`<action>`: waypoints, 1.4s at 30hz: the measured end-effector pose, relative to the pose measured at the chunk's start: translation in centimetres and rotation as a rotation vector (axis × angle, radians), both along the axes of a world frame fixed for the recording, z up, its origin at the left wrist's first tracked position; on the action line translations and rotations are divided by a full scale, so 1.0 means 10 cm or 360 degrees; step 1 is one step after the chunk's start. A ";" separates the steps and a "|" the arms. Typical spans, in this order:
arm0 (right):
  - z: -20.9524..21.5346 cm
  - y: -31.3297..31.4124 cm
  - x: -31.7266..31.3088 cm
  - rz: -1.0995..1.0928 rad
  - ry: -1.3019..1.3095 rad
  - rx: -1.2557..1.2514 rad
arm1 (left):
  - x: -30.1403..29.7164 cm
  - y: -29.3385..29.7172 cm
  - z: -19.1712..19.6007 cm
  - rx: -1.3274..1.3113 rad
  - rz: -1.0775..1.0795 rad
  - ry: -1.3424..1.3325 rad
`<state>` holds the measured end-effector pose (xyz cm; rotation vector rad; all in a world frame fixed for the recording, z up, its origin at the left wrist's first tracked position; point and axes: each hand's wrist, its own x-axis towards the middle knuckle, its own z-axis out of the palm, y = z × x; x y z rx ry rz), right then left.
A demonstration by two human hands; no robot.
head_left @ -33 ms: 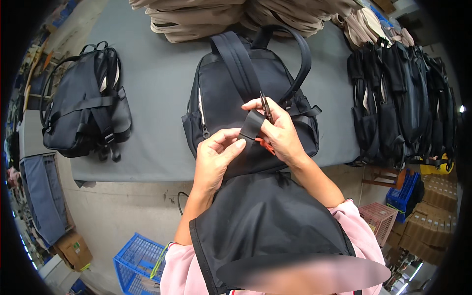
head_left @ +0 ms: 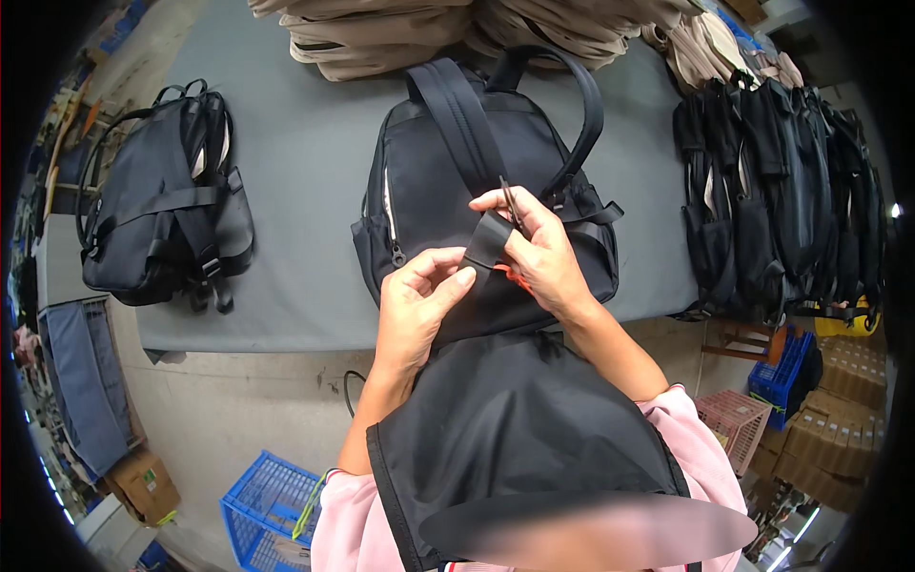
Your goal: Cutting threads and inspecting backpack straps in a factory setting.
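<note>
A dark navy backpack (head_left: 419,162) lies on the grey table in front of me, its shoulder straps uppermost. Over its lower part, my left hand (head_left: 412,300) pinches the edge of a black webbing strap (head_left: 488,238) between thumb and fingertips. My right hand (head_left: 553,257) holds the other side of that strap folded over. Tucked in the same hand are slim dark scissors (head_left: 512,200), their tips pointing up and away from me. An orange cord (head_left: 515,277) hangs below the right hand's palm. The scissors' handles are mostly hidden by the fingers.
Another dark backpack (head_left: 157,210) lies at the table's left. Several black backpacks (head_left: 782,191) stand in a row at the right edge. Beige bags (head_left: 381,38) are piled at the back. A blue crate (head_left: 267,505) is on the floor at lower left, cartons (head_left: 829,419) at right.
The scissors in my right hand have turned very slightly. The hands, strap and backpack stay almost in place.
</note>
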<state>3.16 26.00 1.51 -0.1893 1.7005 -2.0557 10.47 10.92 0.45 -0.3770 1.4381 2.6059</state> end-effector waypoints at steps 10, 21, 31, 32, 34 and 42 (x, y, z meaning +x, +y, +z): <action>0.12 0.17 0.22 -0.0318 0.1279 0.0973 | -0.08 0.03 0.04 -0.0155 0.0095 -0.0042; -0.06 0.16 0.21 -0.0446 0.1128 0.0801 | -0.32 -0.09 -0.01 -0.0768 0.0303 0.0102; -0.23 0.18 0.63 0.0516 0.1231 0.1048 | -0.04 -0.92 -0.40 -0.1876 -0.0224 0.0265; -0.25 0.18 0.68 0.0558 0.1264 0.1083 | 0.09 -0.90 -0.40 -0.1966 -0.0324 0.0358; -0.28 0.14 0.73 0.0589 0.1274 0.1085 | 0.20 -0.86 -0.33 -0.2048 -0.0436 0.0441; -0.40 0.20 0.88 0.0573 0.1522 0.1448 | -0.11 -0.80 -0.29 -0.2153 -0.1203 0.0553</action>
